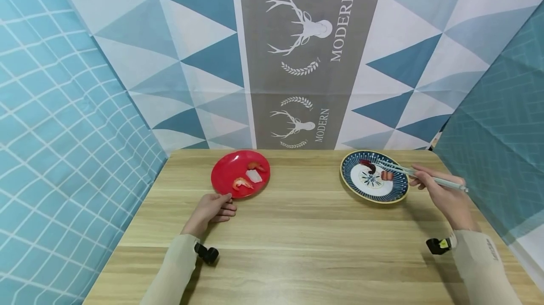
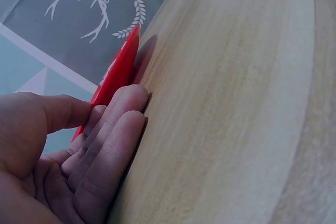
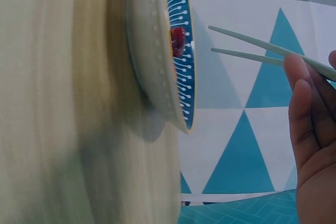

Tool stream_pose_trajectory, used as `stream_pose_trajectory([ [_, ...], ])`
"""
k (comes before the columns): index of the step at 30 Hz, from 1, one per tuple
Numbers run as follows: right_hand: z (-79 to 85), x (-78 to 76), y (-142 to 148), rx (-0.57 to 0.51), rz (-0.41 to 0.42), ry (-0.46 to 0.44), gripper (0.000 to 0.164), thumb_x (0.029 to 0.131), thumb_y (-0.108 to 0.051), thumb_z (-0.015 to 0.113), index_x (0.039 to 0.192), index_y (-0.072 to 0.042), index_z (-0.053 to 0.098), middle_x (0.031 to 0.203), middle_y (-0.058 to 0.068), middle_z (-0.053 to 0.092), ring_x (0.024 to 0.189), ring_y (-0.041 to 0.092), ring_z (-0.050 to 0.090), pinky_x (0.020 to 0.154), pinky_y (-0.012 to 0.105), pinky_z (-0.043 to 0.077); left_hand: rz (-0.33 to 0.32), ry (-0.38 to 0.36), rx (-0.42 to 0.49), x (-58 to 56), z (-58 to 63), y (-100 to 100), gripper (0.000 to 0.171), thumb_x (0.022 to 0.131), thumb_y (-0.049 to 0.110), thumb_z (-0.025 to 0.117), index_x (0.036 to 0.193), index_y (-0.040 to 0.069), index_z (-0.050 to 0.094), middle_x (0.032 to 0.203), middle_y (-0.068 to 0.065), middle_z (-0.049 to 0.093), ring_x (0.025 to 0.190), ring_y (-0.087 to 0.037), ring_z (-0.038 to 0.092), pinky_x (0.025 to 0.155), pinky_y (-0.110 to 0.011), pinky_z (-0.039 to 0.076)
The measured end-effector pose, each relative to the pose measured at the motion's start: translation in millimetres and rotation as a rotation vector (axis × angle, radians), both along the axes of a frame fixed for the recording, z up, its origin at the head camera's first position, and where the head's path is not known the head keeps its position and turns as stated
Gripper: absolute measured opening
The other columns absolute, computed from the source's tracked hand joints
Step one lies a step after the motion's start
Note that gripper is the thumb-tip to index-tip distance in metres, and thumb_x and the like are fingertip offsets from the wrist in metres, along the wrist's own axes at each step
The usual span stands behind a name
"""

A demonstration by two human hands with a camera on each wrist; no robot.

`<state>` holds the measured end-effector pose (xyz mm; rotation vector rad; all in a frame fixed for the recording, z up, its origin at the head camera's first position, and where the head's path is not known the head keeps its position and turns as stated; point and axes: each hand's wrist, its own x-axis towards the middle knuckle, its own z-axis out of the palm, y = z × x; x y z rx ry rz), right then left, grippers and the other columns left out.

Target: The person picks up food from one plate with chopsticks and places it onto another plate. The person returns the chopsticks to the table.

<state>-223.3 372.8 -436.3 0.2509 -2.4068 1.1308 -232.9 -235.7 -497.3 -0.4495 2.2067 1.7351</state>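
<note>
My left hand (image 1: 214, 208) pinches the near rim of a red plate (image 1: 221, 177), thumb on top and fingers underneath, as the left wrist view shows. On that plate lie two orange shrimp-like pieces (image 1: 242, 183) and a white piece (image 1: 254, 176). With my right hand (image 1: 444, 196) I hold pale green chopsticks (image 1: 446, 182) over a blue-and-white patterned dish (image 1: 356, 187). Their tips stand apart above the rim in the right wrist view, with nothing between them. In the dish are a dark red curved piece (image 1: 369, 166) and a reddish-brown chunk (image 1: 386, 175).
Both dishes stand near the back edge of a wooden table (image 1: 306, 229). Behind it hangs a patterned cloth (image 1: 297, 83). Blue cloths close off the left (image 1: 76, 130) and right sides (image 1: 501, 144). A small black camera (image 1: 208, 254) sits on the left wrist.
</note>
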Motion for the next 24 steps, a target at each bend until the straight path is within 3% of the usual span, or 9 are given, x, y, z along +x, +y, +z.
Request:
stream_pose_trajectory([
  [8,-7.3,-7.2,-1.2,0.013,0.018,0.038,0.022,0.101,-0.008,0.064,0.116,0.006,0.075,0.078,-0.008,0.078,0.07,-0.007,0.067,0.063,0.007,0.052,0.003,-0.006,-0.008,-1.6,-0.2,0.5,0.038,0.106,0.034,0.057,0.114,-0.003,0.064,0.091,-0.008,0.077,0.077,-0.016,0.076,0.072,-0.03,0.065],
  [14,-7.3,-11.4,-2.1,0.04,0.001,-0.01,0.028,0.104,-0.013,0.062,0.119,0.007,0.073,0.078,-0.013,0.077,0.07,-0.008,0.067,0.062,0.008,0.052,0.005,-0.01,-0.011,-1.7,-0.4,0.3,0.038,0.106,0.034,0.057,0.114,-0.002,0.065,0.091,-0.009,0.077,0.077,-0.016,0.076,0.072,-0.029,0.065],
  [24,-14.1,-18.6,-3.8,0.003,0.022,-0.053,0.03,0.104,-0.013,0.062,0.121,0.01,0.071,0.08,-0.035,0.067,0.07,-0.003,0.07,0.062,0.01,0.054,0.001,-0.007,-0.013,-1.5,0.9,0.1,0.038,0.106,0.034,0.057,0.114,-0.002,0.065,0.092,-0.009,0.077,0.077,-0.017,0.077,0.072,-0.03,0.065],
])
